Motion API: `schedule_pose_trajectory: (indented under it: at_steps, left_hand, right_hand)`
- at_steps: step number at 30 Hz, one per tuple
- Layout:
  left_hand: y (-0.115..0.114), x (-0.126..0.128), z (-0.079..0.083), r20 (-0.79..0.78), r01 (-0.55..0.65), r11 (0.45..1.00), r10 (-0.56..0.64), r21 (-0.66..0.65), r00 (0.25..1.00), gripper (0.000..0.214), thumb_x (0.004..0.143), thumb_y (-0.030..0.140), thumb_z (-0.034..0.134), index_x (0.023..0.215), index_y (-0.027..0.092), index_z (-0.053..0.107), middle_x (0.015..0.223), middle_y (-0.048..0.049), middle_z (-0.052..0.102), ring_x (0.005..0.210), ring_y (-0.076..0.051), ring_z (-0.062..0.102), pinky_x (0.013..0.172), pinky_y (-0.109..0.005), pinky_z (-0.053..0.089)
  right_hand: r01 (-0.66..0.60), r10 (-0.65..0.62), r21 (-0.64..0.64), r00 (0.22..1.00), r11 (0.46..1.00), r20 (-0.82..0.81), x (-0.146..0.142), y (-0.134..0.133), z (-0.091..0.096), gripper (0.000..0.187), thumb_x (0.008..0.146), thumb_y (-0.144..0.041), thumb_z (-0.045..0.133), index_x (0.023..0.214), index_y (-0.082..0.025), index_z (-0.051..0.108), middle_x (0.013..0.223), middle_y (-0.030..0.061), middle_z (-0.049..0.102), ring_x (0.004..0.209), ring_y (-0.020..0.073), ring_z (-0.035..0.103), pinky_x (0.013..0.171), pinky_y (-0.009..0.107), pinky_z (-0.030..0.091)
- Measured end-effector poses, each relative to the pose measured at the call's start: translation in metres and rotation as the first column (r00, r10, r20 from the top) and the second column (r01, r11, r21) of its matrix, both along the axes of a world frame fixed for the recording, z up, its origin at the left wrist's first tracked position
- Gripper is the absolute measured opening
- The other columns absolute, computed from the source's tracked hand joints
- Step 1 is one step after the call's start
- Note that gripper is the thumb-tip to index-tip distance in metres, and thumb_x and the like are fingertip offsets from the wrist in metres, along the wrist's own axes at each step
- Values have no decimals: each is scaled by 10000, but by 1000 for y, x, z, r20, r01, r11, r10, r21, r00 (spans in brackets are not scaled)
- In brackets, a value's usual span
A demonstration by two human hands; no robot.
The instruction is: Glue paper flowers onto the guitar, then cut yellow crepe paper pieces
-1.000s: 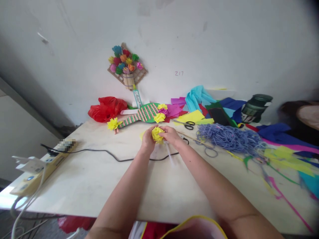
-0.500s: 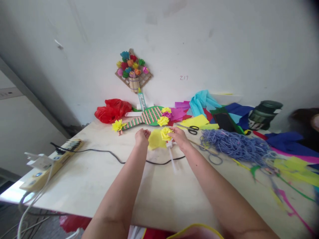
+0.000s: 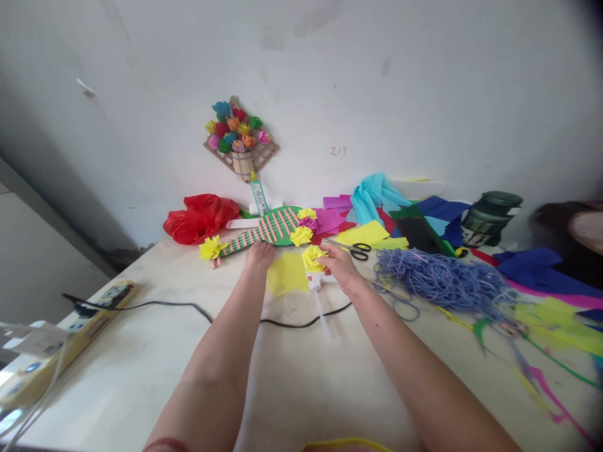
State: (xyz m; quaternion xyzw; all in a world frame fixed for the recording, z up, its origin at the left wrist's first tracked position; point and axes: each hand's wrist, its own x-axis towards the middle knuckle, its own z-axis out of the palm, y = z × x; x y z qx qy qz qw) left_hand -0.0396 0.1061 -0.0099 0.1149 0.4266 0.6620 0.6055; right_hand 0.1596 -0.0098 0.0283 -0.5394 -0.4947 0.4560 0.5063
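On the table lies a green lute-shaped paper craft with pink strips across it and paper flowers at both ends. My left hand is at its near edge, fingers curled against it; the fingertips are partly hidden. In my right hand is a yellow paper flower, pinched between thumb and fingers. Just below that flower lies a white glue gun with a clear glue stick, partly covered by the hand and flower. Between my hands a yellow paper sheet lies flat.
Scissors, coloured paper and a tangle of blue-grey cord lie to the right. A dark green jar stands behind. A red plastic bag and power strip are left. A black cable crosses the table.
My left hand has moved away from the yellow sheet to the near edge of the lute-shaped craft. My right hand still holds the flower by the glue gun. The view has shifted slightly.
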Motion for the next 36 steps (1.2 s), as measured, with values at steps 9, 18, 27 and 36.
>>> schedule_pose_trajectory:
  at_steps: [9,18,27,36]
  left_hand:
    - [22,0,8,-57,-32,997,28,-74,998,94,801,244,476,741,172,483,658,-8,521,523,-78,503,499,-171,410]
    - [14,9,15,-14,-80,997,79,-19,997,92,783,276,522,763,195,484,631,21,488,529,-88,504,617,-278,491]
    - [-21,5,25,156,-98,965,61,241,986,91,817,256,486,803,179,531,626,7,526,622,-97,562,722,-274,490]
    - [-51,-13,17,135,-153,962,125,224,983,208,836,334,441,901,188,575,635,-3,598,550,-107,579,601,-223,486]
  right_hand:
    - [-7,7,-2,1000,1000,-13,3,4,-2,386,568,-219,566,950,-161,573,681,-12,603,550,106,539,419,184,382]
    - [-5,5,-3,1000,1000,-11,3,3,0,387,572,-217,570,955,-162,576,713,-3,603,583,108,534,431,184,381]
    - [-33,26,131,998,991,60,-3,2,-4,388,579,-242,563,959,-163,577,771,12,628,638,119,554,547,229,437]
    - [-61,50,277,998,959,45,1,-10,20,369,617,-233,550,980,-167,563,838,29,638,717,143,579,601,255,456]
